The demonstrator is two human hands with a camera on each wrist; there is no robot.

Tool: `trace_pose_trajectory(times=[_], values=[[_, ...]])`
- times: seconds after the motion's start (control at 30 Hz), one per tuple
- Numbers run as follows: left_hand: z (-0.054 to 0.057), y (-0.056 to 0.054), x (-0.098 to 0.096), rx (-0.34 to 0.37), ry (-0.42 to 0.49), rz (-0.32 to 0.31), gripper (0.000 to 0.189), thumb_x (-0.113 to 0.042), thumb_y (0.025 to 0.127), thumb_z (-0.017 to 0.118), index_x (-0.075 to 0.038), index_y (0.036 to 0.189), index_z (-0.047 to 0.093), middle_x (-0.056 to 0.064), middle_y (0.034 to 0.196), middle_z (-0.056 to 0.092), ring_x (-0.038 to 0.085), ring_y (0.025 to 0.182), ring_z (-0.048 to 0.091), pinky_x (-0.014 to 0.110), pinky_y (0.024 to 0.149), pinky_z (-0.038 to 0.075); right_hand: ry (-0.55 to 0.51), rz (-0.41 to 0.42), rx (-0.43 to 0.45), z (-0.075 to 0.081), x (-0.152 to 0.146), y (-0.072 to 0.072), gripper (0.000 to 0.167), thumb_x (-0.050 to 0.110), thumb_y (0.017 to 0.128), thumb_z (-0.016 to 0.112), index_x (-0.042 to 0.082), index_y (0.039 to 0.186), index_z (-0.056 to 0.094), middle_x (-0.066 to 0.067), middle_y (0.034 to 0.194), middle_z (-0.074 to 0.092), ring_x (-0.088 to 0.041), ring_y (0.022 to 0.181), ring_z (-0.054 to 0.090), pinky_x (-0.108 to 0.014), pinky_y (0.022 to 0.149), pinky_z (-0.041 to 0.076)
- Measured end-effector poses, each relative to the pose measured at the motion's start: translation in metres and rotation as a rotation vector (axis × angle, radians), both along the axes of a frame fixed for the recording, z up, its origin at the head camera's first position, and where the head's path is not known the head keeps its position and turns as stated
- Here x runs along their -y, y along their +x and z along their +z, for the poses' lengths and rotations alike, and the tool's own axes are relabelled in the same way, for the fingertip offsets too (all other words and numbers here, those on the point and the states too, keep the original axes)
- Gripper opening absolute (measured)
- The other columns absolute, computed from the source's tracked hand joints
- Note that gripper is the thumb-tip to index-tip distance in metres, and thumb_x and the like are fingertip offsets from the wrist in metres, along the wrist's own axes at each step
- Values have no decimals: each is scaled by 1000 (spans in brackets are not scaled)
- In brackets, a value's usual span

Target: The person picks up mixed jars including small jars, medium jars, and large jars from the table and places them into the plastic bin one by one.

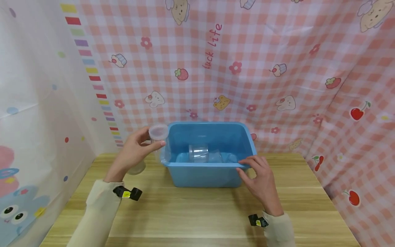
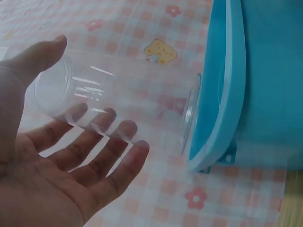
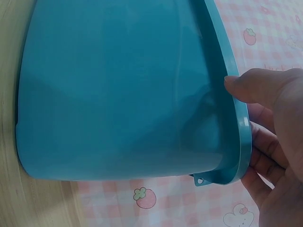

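My left hand [image 1: 135,145] holds a clear plastic jar [image 1: 158,145] upright at the blue bin's left end, thumb on one side and fingers on the other. In the left wrist view the jar [image 2: 128,99] looks see-through, its far end right beside the bin's rim [image 2: 232,85]. My right hand [image 1: 259,176] grips the front right corner of the blue bin [image 1: 206,176], with the thumb outside and the fingers over the rim [image 3: 244,127]. Inside the bin lie several clear plastic jars [image 1: 198,153] on their sides.
Another clear container [image 1: 137,168] stands on the wooden table [image 1: 197,216], partly hidden under my left hand and wrist. Behind the bin hangs a pink checked curtain [image 1: 203,89]. A white printed curtain [image 1: 34,103] borders the table on the left.
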State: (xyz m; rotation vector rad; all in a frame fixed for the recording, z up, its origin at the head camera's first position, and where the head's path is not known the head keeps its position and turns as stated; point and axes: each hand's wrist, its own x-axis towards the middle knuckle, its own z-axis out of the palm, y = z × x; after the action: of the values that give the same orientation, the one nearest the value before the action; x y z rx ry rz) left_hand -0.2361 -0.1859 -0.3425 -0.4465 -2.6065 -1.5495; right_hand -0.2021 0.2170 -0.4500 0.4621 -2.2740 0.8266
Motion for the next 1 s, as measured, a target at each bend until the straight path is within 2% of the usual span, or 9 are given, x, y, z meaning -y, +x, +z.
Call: trace_pose_trajectory(times=[0.13,0.27,0.43,0.6,0.7,0.87,0.93,1.0], values=[[2,-9,-9,19,-27,18,63,-55,90,74,-29,144,55,0,132,65,24,119,61,44,93,53,-3,8,-5,0,1,0,23,14,81,88,9,102,78,-2,102,69,-16,98,56,-34,82,49],[2,-18,-17,61,-36,36,67,-60,90,71,-26,145,55,2,133,64,26,117,61,41,93,53,-6,21,-19,0,1,-1,23,12,81,88,9,101,77,-2,101,70,-17,97,56,-32,81,47],[0,-29,-27,111,-82,101,68,-67,88,69,-20,135,59,6,128,64,27,114,63,37,87,57,-10,29,-24,0,0,-1,22,11,81,87,9,101,77,-1,100,70,-17,97,55,-32,81,47],[-5,-39,-34,122,-95,119,63,-68,88,68,-13,119,63,10,116,66,29,102,65,42,81,60,-13,28,-24,0,-2,-1,23,11,82,87,9,102,77,-1,101,69,-17,97,55,-33,81,48],[-9,-45,-36,140,-102,122,64,-68,88,68,-10,116,63,12,111,67,29,96,65,43,79,61,-9,23,-25,0,-2,-1,23,11,81,87,9,102,77,-1,101,70,-17,97,55,-33,81,48],[-14,-49,-36,163,-88,141,80,-67,88,69,-7,139,55,15,123,63,31,105,65,41,80,62,-7,21,-22,0,-1,-1,23,11,81,87,9,102,77,-1,101,70,-16,96,55,-34,80,48],[-14,-48,-36,157,-95,161,89,-69,86,69,-8,149,48,15,131,60,32,114,63,43,87,61,-6,18,-17,1,-1,-1,23,12,81,88,10,102,77,-2,101,69,-16,96,55,-34,80,48],[-15,-48,-35,147,-101,180,92,-70,86,69,-10,151,45,15,137,57,32,120,60,46,94,57,-4,13,-11,1,-1,-1,24,13,81,88,10,102,77,-2,102,69,-16,97,54,-34,81,48]])
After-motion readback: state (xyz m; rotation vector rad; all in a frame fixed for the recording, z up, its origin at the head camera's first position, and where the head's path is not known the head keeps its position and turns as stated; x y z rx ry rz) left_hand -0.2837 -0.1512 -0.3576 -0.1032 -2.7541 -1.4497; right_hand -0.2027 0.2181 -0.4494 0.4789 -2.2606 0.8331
